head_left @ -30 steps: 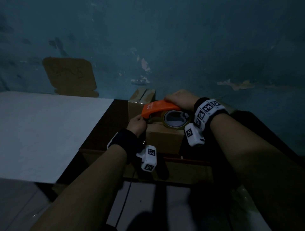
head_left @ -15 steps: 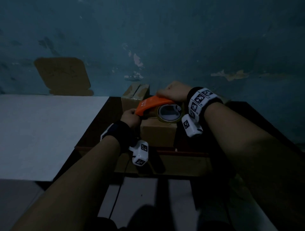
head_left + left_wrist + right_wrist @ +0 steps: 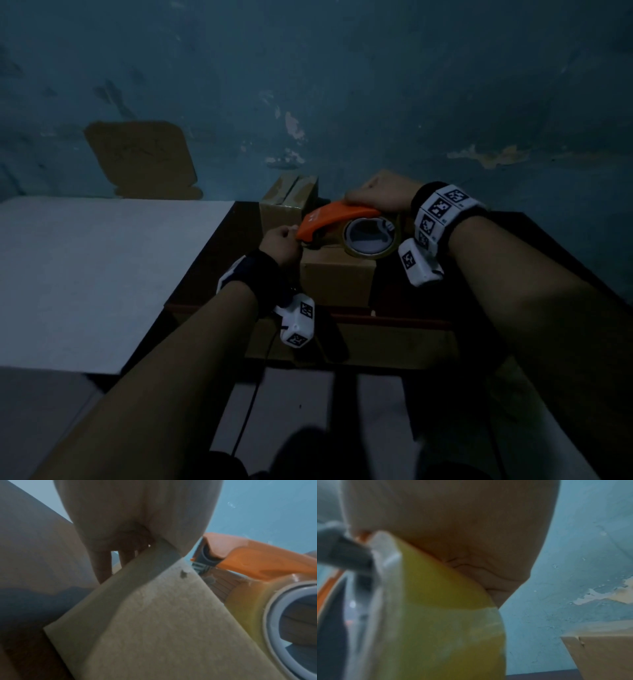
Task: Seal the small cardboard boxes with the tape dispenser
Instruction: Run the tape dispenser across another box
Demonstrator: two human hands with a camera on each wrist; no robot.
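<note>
A small cardboard box (image 3: 337, 277) stands on the dark table (image 3: 212, 260). On its top lies the orange tape dispenser (image 3: 334, 217) with a yellowish tape roll (image 3: 371, 236). My right hand (image 3: 380, 197) grips the dispenser from above, palm over the roll (image 3: 436, 601). My left hand (image 3: 281, 245) holds the box's upper left edge right beside the dispenser's front end. In the left wrist view the left hand (image 3: 137, 545) straddles that edge of the box (image 3: 163, 628), thumb on one side and fingers on the other. The dispenser's nose (image 3: 248, 561) sits at the box top.
A second cardboard box (image 3: 287, 202) stands behind, near the blue wall. Another box corner (image 3: 599, 653) shows to the right. A white board (image 3: 85, 274) covers the surface at left, and a flat cardboard piece (image 3: 140, 157) leans on the wall.
The head view shifted slightly. Both hands and the dispenser stay at the same place on the box top.
</note>
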